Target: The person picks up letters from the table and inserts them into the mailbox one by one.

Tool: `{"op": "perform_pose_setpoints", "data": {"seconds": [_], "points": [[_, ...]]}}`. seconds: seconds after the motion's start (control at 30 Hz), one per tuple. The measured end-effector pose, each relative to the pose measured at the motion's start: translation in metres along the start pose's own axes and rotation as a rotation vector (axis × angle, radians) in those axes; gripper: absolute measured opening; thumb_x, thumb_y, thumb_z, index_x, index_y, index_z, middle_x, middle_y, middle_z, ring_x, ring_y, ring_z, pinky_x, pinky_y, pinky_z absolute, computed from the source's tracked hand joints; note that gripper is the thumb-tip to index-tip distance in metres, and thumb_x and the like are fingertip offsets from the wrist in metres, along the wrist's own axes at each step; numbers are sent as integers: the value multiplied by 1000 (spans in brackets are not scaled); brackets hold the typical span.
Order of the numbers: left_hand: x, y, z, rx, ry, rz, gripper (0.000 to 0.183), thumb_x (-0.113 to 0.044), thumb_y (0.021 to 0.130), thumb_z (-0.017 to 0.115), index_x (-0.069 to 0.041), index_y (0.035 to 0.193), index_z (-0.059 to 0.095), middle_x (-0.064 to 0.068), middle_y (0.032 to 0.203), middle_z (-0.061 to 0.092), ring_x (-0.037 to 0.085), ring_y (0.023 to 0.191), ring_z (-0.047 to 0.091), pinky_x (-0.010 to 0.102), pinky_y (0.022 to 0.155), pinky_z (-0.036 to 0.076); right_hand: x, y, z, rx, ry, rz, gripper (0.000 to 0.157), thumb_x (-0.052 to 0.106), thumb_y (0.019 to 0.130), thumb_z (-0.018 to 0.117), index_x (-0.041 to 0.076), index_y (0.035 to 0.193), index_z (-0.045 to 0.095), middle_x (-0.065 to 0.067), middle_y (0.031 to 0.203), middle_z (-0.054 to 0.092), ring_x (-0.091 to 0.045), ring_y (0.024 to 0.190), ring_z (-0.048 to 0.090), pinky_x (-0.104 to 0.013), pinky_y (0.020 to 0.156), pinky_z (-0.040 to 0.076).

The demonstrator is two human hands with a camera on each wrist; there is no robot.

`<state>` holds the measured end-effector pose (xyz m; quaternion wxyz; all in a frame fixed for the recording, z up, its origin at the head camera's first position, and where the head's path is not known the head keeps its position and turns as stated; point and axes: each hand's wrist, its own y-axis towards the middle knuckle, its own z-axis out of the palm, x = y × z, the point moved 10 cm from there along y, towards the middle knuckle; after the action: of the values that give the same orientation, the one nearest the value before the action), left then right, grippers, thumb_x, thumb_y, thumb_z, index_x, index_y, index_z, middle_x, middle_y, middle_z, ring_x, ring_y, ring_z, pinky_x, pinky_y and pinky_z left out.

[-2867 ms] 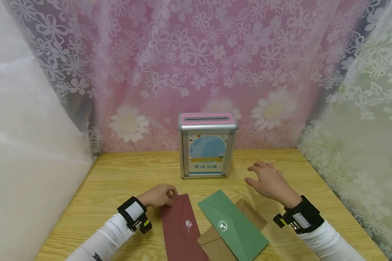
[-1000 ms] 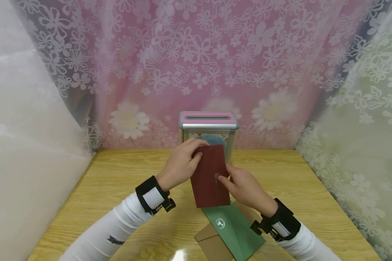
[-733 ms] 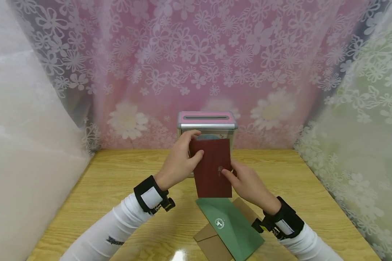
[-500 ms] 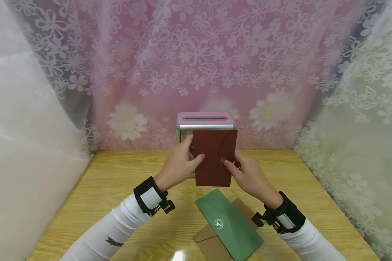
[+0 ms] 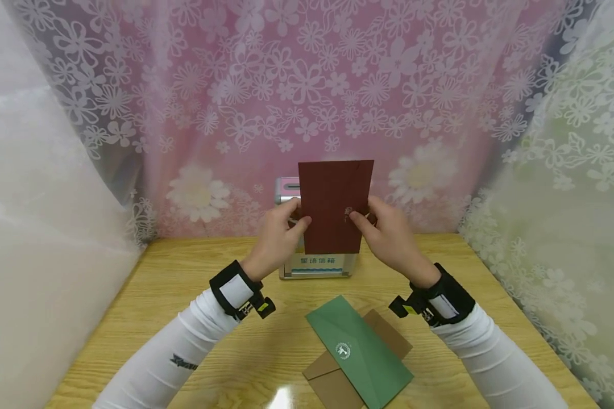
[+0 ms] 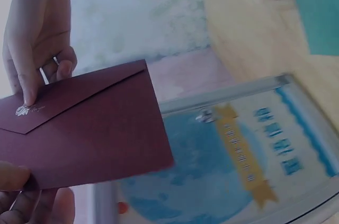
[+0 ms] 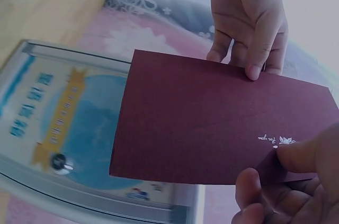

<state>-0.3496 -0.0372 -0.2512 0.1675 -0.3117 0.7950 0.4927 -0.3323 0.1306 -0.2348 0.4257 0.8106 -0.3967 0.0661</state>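
A dark red envelope [image 5: 332, 193] with a small white flower print is held upright in front of the mailbox. My left hand [image 5: 278, 236] pinches its left edge, thumb on the near face. On the opposite edge my right hand [image 5: 391, 236] pinches it, the thumb beside the print. Behind stands the mailbox [image 5: 317, 267], silver-framed with a pink top; the envelope covers most of its front and slot. The right wrist view shows the mailbox's lock [image 7: 61, 163] and the envelope's lower edge [image 7: 119, 128] in front of its door.
On the wooden table [image 5: 184, 318] a green envelope [image 5: 360, 352] with a white emblem lies across a brown envelope [image 5: 332, 380], nearer than the mailbox. A pink flowered curtain [image 5: 235, 113] hangs right behind the mailbox, with pale sheets on both sides.
The red envelope was lying on the table at the left, with only the left hand at it. Both hands then gripped it and raised it from low before the mailbox to above its top.
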Motion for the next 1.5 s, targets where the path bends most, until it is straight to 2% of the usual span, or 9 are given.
{"op": "perform_pose_setpoints", "data": {"seconds": [0.17, 0.4, 0.77, 0.83, 1.03, 1.13, 1.3, 1.5], "points": [[-15, 17, -15, -86, 23, 70, 15, -3, 94, 57, -5, 108, 62, 7, 93, 65, 11, 81, 57, 36, 64, 52, 7, 21, -9, 0, 66, -7, 21, 14, 97, 55, 12, 118, 57, -3, 98, 64, -15, 75, 59, -37, 57, 48], [-27, 45, -31, -149, 34, 104, 10, -2, 94, 56, -2, 103, 61, 8, 91, 64, 12, 78, 56, 36, 62, 51, 14, 49, -30, -57, -6, -19, 21, 17, 97, 55, 9, 116, 58, -5, 90, 66, -15, 55, 52, -36, 44, 36], [-37, 90, -49, -204, 52, 100, 14, -1, 93, 56, -4, 104, 63, 6, 89, 64, 9, 81, 56, 31, 72, 50, 17, 95, -53, -107, -12, -44, 22, 18, 98, 54, 7, 117, 58, -4, 96, 64, -16, 75, 57, -35, 62, 47], [-37, 96, -50, -207, 56, 95, 12, -1, 93, 56, -3, 103, 63, 6, 89, 64, 9, 81, 56, 29, 73, 50, 14, 100, -55, -116, -27, -29, 22, 20, 98, 53, 7, 116, 58, -4, 95, 65, -16, 73, 58, -35, 61, 47], [-23, 103, -51, -212, 66, 45, 9, 0, 93, 56, -4, 99, 62, 6, 87, 62, 10, 81, 54, 29, 70, 49, 1, 110, -44, -115, -36, 17, 23, 22, 98, 53, 10, 117, 59, -3, 95, 65, -15, 74, 58, -34, 63, 49], [-10, 104, -48, -207, 88, 9, 10, -1, 93, 57, -5, 100, 63, 5, 88, 63, 9, 80, 55, 30, 68, 49, -9, 110, -37, -105, -35, 47, 22, 22, 99, 53, 10, 116, 59, -3, 97, 65, -16, 77, 58, -35, 65, 49], [5, 105, -40, -190, 108, -37, 15, -2, 93, 57, -7, 105, 64, 4, 91, 66, 9, 81, 56, 31, 68, 49, -26, 110, -30, -98, -53, 108, 20, 24, 99, 52, 10, 112, 60, -4, 95, 65, -16, 72, 57, -34, 63, 47], [23, 103, -34, -171, 167, -101, 12, -5, 93, 58, -8, 103, 64, 4, 90, 65, 11, 79, 55, 32, 68, 47, -41, 111, -21, -93, -78, 145, 23, 28, 96, 55, 12, 111, 62, -4, 91, 66, -17, 72, 57, -35, 61, 44]]}}
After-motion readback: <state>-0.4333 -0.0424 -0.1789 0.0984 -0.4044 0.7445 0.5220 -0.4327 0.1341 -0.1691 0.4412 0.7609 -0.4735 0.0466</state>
